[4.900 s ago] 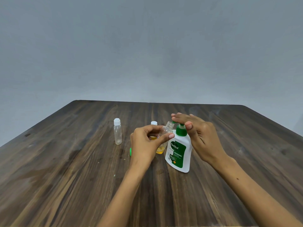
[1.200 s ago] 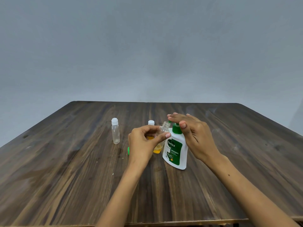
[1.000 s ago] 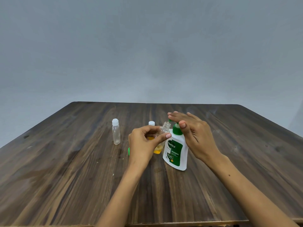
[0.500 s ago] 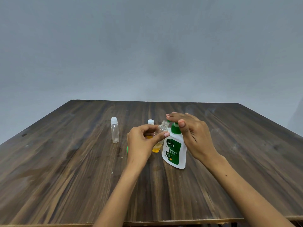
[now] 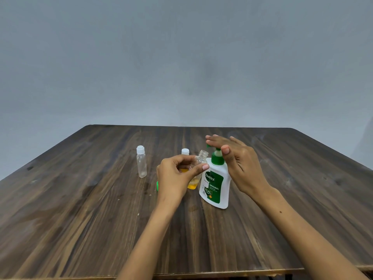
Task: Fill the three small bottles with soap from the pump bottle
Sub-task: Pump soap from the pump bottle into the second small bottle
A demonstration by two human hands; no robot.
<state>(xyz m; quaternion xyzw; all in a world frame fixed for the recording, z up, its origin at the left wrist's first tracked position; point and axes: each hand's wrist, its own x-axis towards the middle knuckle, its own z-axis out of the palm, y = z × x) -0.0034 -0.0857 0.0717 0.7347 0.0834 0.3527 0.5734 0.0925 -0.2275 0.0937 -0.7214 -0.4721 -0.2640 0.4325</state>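
amber soap sat in the bottom of the open small bottle (image 5: 196, 172), which the left hand (image 5: 175, 178) held tilted, thumb and curled fingers (image 5: 201, 168) pinching its clear body so the uncapped neck leaned toward the pump nozzle. the bottle's base was near the table, just left of the pump bottle (image 5: 216, 184); whether it touched the wood could not be told. the right hand (image 5: 240, 166) lay over the green pump head (image 5: 217, 157), its fingers straight and spread flat across the top, thumb down beside the collar, gripping nothing. the pump bottle was white with a green label, standing on the table and leaning slightly toward the right.

behind the left hand stood a second small bottle (image 5: 185, 152) with a white cap, mostly hidden, with a yellow-orange fill showing between the fingers. farther left, well apart from the hands, a third small bottle (image 5: 141, 163) stood upright, clear, capped in white and looking empty. a bit of green (image 5: 157, 186) peeked out at the left edge of the left hand, too hidden to identify. all of this rested on the dark wooden table (image 5: 80, 209), with a plain grey wall (image 5: 181, 57) behind it.
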